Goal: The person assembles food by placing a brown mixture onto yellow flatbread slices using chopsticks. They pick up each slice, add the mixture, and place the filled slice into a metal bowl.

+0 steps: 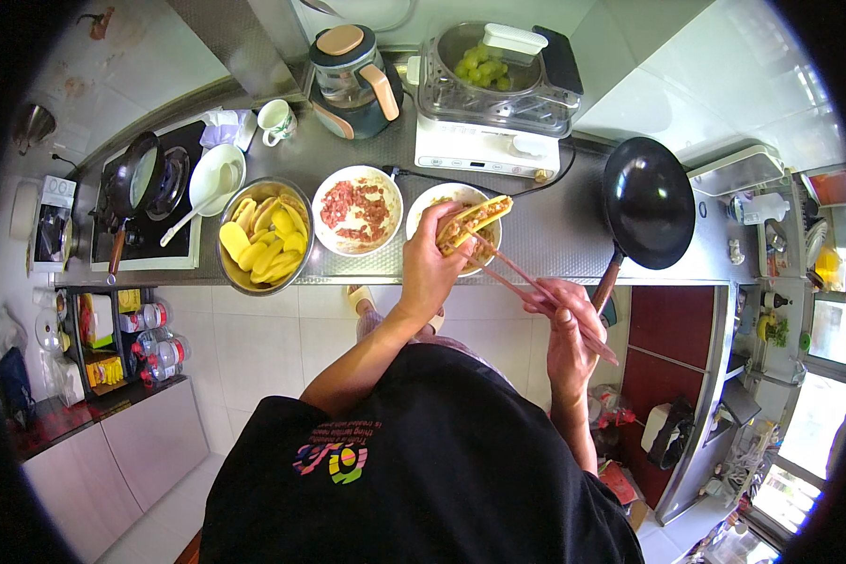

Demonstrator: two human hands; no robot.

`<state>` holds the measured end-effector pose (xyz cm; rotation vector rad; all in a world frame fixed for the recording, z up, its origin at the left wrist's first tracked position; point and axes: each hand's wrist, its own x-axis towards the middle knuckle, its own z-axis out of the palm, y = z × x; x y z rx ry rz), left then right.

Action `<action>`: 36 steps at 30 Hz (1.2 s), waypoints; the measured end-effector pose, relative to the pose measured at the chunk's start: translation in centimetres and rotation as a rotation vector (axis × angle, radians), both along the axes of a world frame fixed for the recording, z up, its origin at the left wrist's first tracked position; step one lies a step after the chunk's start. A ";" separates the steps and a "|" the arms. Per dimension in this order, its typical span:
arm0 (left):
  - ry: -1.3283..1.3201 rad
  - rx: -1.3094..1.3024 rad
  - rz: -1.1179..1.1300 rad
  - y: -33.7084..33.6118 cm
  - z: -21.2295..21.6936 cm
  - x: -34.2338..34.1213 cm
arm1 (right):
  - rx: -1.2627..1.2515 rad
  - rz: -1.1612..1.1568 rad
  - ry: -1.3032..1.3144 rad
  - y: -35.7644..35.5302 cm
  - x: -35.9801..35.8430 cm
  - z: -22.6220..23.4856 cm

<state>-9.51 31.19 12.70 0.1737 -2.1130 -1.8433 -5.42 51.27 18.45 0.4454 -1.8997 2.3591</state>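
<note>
Filled yellow slice (pixel 479 223) with a pinkish meat mixture along its open edge, held up over the right white bowl (pixel 423 201) and tilted upward to the right. At far left, black stove top (pixel 160 256) with a dark pan (pixel 142 177) on it, then a white handled pan (pixel 218 169) just beside. Next along, near the counter's front edge, steel bowl (pixel 223 267) heaped with yellow slices (pixel 274 237). Close by, left white bowl (pixel 334 246) of pink minced meat (pixel 355 209), partly bare inside. Then left hand (pixel 429 263), in from below, with fingers and thumb pinching the filled slice; partly hidden beneath, that same right white bowl. Further over, right hand (pixel 571 324), with fingers closed around pink chopsticks (pixel 605 352), pointed leftward to the filling; cannot tell whether touching it. Last, on the counter (pixel 555 230), round black frying pan (pixel 650 202) with brown handle angled down toward the right hand.
</note>
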 end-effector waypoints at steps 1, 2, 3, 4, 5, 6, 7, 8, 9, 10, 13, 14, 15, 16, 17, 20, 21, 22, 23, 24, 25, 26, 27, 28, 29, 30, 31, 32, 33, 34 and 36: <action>0.012 0.006 0.003 0.0 0.0 0.1 | 0.015 -0.014 -0.016 0.0 0.1 0.0; 0.010 0.011 0.003 0.1 0.0 0.1 | 0.020 -0.028 -0.030 -0.1 0.2 0.0; 0.009 0.015 0.004 0.2 0.0 0.1 | 0.024 -0.042 -0.044 -0.1 0.4 0.1; 0.005 0.018 0.006 0.3 0.0 0.2 | 0.097 -0.052 -0.029 -0.1 0.4 0.1; 0.002 0.021 0.009 0.4 0.1 0.2 | 0.169 -0.061 -0.014 0.0 0.5 0.2; 0.005 0.022 0.012 0.5 0.2 0.2 | 0.248 -0.086 0.001 0.0 0.6 0.2; 0.016 0.014 0.021 0.6 0.3 0.2 | 0.232 -0.076 -0.005 0.0 0.6 0.3; 0.035 0.005 0.030 0.7 0.4 0.2 | 0.224 -0.081 -0.011 0.0 0.6 0.3; 0.054 -0.004 0.040 0.7 0.6 0.1 | 0.216 -0.085 -0.016 0.0 0.6 0.4; 0.047 -0.003 0.041 0.8 0.7 0.1 | 0.214 -0.093 0.005 0.0 0.5 0.4; 0.005 0.028 0.030 0.8 1.2 0.2 | 0.194 -0.099 0.043 0.0 0.3 0.5; -0.022 0.055 0.018 0.8 1.3 0.4 | 0.179 -0.089 0.040 0.0 0.2 0.7; -0.013 0.077 0.008 0.8 1.4 0.5 | 0.154 -0.072 0.039 0.0 0.1 0.8; -0.020 0.052 0.016 0.8 1.5 0.4 | 0.185 -0.063 0.065 0.1 0.0 1.0; 0.007 0.020 0.026 0.7 1.5 0.4 | 0.206 -0.048 0.093 0.2 -0.1 1.2; 0.016 -0.002 0.044 0.7 1.5 0.3 | 0.264 -0.012 0.178 0.4 -0.3 1.7; 0.007 0.003 0.048 0.7 1.5 0.3 | 0.285 -0.002 0.193 0.4 -0.5 1.8; 0.003 0.016 0.049 0.8 1.5 0.3 | 0.284 -0.004 0.200 0.5 -0.5 1.8; -0.001 0.029 0.049 0.8 1.6 0.3 | 0.285 -0.007 0.193 0.5 -0.7 1.8; 0.001 0.041 0.045 0.8 1.6 0.2 | 0.287 -0.010 0.186 0.6 -0.8 1.8; -0.012 0.041 0.046 0.8 1.6 0.2 | 0.288 -0.021 0.187 0.6 -0.9 1.7; -0.020 0.040 0.043 0.7 1.6 0.2 | 0.290 -0.031 0.189 0.7 -1.0 1.6; -0.027 0.039 0.040 0.7 1.6 0.2 | 0.291 -0.041 0.190 0.8 -1.2 1.6; -0.036 0.042 0.039 0.7 1.6 0.2 | 0.287 -0.043 0.184 0.8 -1.3 1.6; -0.046 0.045 0.037 0.7 1.6 0.2 | 0.284 -0.045 0.178 0.9 -1.4 1.6; -0.053 0.049 0.037 0.7 1.6 0.1 | 0.273 -0.041 0.172 0.8 -1.5 1.6; -0.052 0.051 0.034 0.7 1.6 0.1 | 0.266 -0.060 0.162 0.8 -1.6 1.6; -0.049 0.055 0.034 0.7 1.6 0.0 | 0.252 -0.072 0.152 0.6 -1.7 1.6; -0.047 0.059 0.034 0.7 1.6 0.0 | 0.220 -0.089 0.131 0.5 -1.8 1.6; -0.040 0.065 0.038 0.7 1.7 -0.1 | 0.145 -0.117 0.093 0.3 -1.9 1.5; -0.046 0.078 0.044 0.6 1.7 -0.2 | -0.031 -0.166 -0.006 0.2 -2.3 1.1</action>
